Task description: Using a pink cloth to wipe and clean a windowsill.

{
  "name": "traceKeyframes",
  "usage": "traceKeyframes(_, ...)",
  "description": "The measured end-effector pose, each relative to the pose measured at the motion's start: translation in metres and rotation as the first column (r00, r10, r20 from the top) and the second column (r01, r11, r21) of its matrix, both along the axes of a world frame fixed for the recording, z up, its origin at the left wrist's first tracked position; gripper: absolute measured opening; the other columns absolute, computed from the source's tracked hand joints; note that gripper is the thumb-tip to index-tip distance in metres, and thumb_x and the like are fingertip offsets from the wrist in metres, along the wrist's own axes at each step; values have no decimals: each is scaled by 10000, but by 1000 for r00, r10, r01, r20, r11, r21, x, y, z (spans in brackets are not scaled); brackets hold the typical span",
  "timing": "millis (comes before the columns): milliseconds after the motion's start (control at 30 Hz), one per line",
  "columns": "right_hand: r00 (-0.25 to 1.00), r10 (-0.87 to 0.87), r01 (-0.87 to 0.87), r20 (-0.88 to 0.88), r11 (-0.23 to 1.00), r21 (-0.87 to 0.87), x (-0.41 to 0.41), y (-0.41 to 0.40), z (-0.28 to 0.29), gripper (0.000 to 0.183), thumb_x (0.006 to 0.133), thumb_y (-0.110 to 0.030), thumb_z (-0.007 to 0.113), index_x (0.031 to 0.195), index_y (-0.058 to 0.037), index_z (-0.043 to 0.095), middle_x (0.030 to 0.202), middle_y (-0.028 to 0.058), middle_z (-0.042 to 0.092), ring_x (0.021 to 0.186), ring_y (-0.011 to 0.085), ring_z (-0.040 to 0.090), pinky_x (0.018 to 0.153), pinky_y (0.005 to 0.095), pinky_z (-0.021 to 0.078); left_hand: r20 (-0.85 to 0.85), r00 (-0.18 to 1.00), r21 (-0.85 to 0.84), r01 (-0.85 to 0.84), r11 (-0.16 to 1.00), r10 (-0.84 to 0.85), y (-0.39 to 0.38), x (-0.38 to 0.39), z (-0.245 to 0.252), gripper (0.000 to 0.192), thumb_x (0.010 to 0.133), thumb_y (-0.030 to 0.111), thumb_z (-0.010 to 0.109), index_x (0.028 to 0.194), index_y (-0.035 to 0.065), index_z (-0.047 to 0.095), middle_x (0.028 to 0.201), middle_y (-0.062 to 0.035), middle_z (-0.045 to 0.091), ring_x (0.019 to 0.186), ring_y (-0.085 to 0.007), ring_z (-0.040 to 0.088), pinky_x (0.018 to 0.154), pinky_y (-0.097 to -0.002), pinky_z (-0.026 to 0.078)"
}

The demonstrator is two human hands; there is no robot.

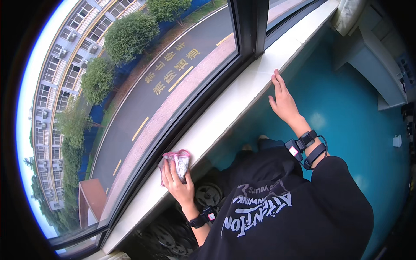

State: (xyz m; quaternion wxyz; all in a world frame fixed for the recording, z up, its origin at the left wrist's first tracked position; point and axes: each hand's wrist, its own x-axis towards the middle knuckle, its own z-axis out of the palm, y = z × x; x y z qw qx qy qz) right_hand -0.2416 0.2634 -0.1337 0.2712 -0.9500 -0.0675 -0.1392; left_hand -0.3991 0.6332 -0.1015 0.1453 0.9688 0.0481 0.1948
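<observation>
My left hand (179, 188) presses on a crumpled cloth (182, 162), greyish white with a pink edge. The cloth lies on the white window sill (214, 126), close to the black window frame (195, 110). My right hand (283, 99) is farther along the sill, its fingertips at the sill's inner edge, the fingers extended and nothing held. Both wrists wear black straps with small devices.
Window glass stands beyond the sill, with a road and trees outside. Below the sill, on the left, are dark round weight plates (208, 195). A white desk (373, 71) stands on the teal floor at the right, near a small white container (397, 141).
</observation>
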Motion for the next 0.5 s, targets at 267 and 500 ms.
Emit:
traceKeyframes(267, 999, 5, -2, -44, 998, 60, -5, -4, 6, 652, 805, -49, 577, 1394, -14, 299, 1515, 120, 212, 1246, 344, 444, 995, 384, 438, -17, 998, 107, 62, 992, -61, 20, 0, 9, 466, 836, 246, 621, 1244, 40, 532, 1295, -156, 511, 1169, -359, 467, 971, -453, 365)
traceKeyframes(500, 987, 114, -116, -117, 993, -9, -26, -67, -11, 417, 870, -104, 538, 1283, -83, 484, 1442, 112, 377, 1236, 327, 462, 987, 395, 437, -203, 927, 237, 359, 903, -315, 13, 23, 0, 580, 817, 218, 610, 1357, 85, 449, 1410, -144, 407, 1373, -354, 279, 1132, -546, 149)
